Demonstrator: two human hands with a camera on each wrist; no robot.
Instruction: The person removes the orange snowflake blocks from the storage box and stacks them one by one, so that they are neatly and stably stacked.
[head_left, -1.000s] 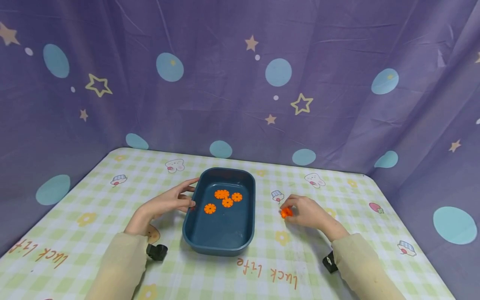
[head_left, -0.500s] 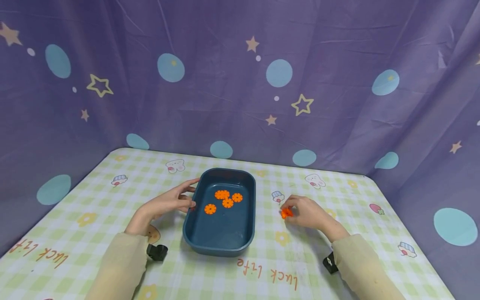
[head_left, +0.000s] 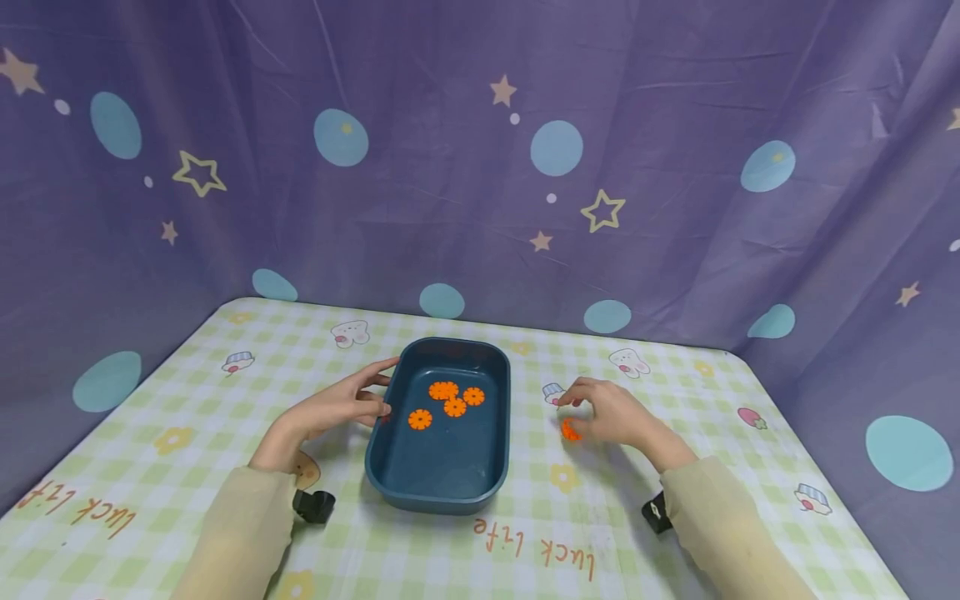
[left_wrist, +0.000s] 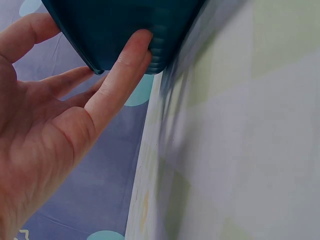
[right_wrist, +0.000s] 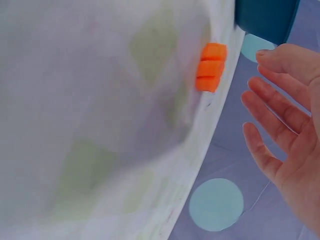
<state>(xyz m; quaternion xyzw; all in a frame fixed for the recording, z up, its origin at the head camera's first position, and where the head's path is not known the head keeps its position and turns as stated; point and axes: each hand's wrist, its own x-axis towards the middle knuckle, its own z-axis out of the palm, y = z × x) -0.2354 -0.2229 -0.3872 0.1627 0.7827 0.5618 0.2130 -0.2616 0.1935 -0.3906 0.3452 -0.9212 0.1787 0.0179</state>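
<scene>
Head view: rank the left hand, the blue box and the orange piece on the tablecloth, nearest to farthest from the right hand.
1. Orange piece: on the tablecloth, partly hidden by the right hand.
2. Blue box: left of that piece.
3. Left hand: farthest, at the box's left side.

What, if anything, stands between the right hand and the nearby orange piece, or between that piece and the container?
Nothing visible stands between the right hand and the orange piece. Between piece and container, only tablecloth shows, then the container's raised wall.
</scene>
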